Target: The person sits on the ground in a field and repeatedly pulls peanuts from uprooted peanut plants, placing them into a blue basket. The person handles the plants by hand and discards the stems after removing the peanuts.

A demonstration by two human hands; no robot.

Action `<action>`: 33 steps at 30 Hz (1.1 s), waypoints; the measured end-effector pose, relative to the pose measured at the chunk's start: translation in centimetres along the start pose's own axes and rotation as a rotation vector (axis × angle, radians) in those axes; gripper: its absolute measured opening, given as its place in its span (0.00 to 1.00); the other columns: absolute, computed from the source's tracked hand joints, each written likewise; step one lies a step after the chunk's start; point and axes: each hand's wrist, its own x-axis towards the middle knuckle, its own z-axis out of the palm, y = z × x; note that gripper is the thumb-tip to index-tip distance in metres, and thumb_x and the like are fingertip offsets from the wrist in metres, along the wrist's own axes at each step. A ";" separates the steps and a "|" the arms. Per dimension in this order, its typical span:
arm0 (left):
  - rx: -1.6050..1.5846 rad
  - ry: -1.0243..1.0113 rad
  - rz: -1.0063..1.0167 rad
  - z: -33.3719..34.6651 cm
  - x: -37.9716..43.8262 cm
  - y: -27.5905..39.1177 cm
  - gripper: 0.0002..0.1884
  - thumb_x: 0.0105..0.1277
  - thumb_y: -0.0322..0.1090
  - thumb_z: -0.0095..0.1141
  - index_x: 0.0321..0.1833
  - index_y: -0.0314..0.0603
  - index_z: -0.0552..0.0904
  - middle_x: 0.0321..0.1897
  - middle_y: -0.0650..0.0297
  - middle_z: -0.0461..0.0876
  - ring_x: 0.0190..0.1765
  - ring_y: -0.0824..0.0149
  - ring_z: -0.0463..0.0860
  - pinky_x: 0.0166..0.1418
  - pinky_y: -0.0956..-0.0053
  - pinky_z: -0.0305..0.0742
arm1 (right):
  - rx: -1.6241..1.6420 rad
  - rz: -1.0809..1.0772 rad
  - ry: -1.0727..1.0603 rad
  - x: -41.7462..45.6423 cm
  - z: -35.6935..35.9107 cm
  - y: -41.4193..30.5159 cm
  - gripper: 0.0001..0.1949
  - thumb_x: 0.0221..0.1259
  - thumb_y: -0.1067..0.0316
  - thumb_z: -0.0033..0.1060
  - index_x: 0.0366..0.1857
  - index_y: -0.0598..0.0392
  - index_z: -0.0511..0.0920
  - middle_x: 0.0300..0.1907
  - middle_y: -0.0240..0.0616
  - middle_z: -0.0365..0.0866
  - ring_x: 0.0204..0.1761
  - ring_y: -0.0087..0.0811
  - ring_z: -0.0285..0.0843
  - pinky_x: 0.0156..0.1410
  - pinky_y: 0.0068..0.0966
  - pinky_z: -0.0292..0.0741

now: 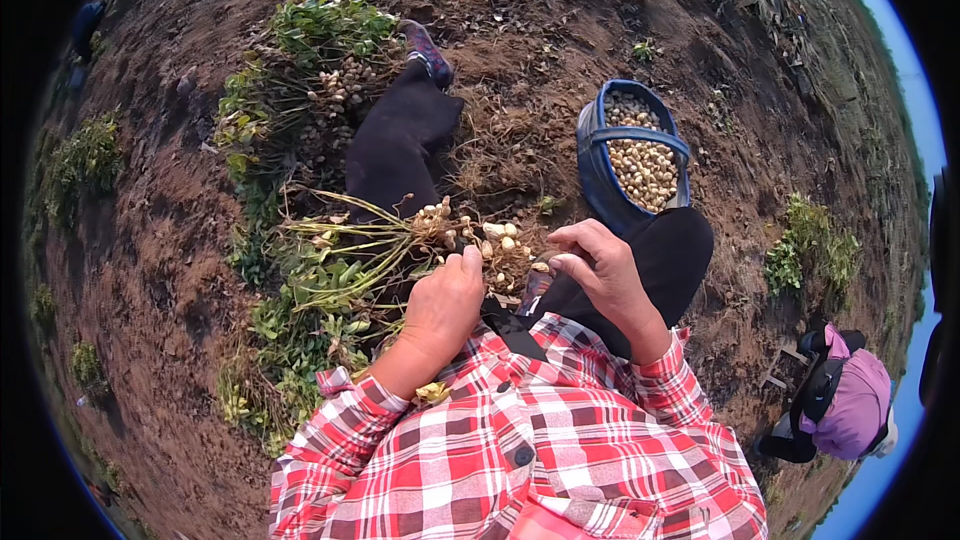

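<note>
My left hand is closed around part of an uprooted peanut plant, whose pale stems point left and whose roots and pods lie just beyond my knuckles. Close on the right, my right hand has its thumb and index finger bent towards each other, with a peanut pod by the thumb tip. Whether the fingers pinch that pod is hard to tell. Beyond my right knee stands a blue basket with a handle across it, holding many peanuts.
More peanut plants with pods are heaped beside my outstretched leg. Leafy plants lie left of my arm. Another person in a pink top is at the lower right, beside a low wooden stool. Brown soil surrounds me.
</note>
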 end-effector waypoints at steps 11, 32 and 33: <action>-0.037 -0.043 0.109 -1.6 -0.7 -0.3 0.13 0.57 0.31 0.60 0.44 0.40 0.75 0.32 0.61 0.77 0.37 0.60 0.81 0.40 0.67 0.75 | -0.149 -0.366 -0.183 2.0 4.8 -0.7 0.12 0.49 0.74 0.67 0.39 0.56 0.77 0.37 0.40 0.78 0.43 0.41 0.76 0.49 0.33 0.75; -1.251 -0.528 -0.114 -5.4 0.6 -2.6 0.12 0.75 0.35 0.50 0.51 0.34 0.82 0.44 0.66 0.83 0.47 0.75 0.78 0.55 0.77 0.73 | 0.609 0.055 -0.375 3.6 2.3 -0.4 0.11 0.69 0.74 0.51 0.51 0.62 0.78 0.44 0.34 0.82 0.47 0.22 0.78 0.55 0.22 0.75; -1.295 -0.566 -0.139 -5.7 0.6 -2.8 0.12 0.75 0.34 0.51 0.51 0.34 0.83 0.45 0.67 0.83 0.48 0.75 0.77 0.56 0.76 0.73 | 0.642 0.034 -0.446 3.5 2.5 -0.6 0.11 0.68 0.74 0.51 0.51 0.62 0.78 0.44 0.34 0.83 0.47 0.22 0.78 0.55 0.23 0.76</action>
